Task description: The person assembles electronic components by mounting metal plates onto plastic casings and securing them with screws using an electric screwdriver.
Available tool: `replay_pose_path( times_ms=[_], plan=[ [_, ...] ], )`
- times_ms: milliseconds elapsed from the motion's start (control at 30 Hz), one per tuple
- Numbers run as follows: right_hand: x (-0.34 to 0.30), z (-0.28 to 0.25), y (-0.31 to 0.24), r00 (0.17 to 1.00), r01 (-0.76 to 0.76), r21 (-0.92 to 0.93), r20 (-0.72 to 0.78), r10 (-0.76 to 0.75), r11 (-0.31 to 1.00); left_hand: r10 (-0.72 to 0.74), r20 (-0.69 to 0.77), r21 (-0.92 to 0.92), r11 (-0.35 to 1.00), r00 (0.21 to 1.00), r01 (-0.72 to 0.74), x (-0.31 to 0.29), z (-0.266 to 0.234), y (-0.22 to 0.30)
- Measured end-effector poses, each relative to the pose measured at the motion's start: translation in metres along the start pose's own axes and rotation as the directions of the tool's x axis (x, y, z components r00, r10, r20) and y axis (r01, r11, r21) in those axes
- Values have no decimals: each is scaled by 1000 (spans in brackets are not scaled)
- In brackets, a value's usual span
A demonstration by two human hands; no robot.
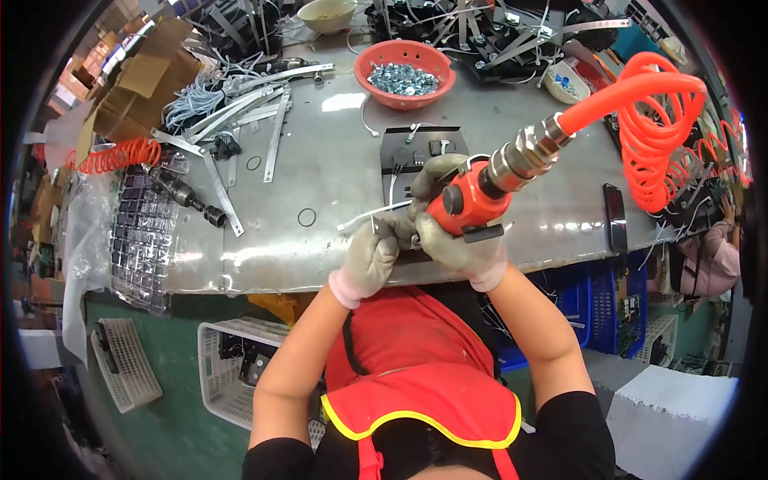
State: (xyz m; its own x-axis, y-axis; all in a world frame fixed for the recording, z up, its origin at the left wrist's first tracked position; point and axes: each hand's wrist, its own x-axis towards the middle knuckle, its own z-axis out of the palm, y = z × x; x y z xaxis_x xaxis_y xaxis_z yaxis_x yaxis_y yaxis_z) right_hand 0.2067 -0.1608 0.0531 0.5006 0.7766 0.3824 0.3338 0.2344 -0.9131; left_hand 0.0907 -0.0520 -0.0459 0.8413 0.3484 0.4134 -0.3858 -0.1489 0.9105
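My right hand [454,240], in a pale work glove, is wrapped round a red air-powered driver [478,198]. The driver's metal coupling points up and right, joined to an orange air hose [632,86]. My left hand [370,258], gloved too, is closed beside the driver's lower end, its fingertips pinched together. Whatever lies between them is too small or hidden to name. Just beyond both hands lies a black plate [390,148] with small parts and white wires on it, partly covered by my right hand and the driver.
A red bowl [370,84] of shiny metal fasteners stands beyond the plate on the metal table [320,172]. Metal strips [277,140] and a second air tool [178,190] lie left. A phone [614,218] rests right, near the coiled hose. Crates [210,360] stand below the table edge.
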Motion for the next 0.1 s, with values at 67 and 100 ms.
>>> replay_pose_path(
  times_ms=[67, 100],
  plan=[
    [2, 1, 0, 1000, 26, -28, -13, -27, 999, 28, -72, 90, 996, 997, -22, -2, 3, -7],
    [3, 0, 1, 998, 59, -59, -26, -61, 996, 25, -76, 90, 996, 997, -18, -2, 3, -8]
  ],
)
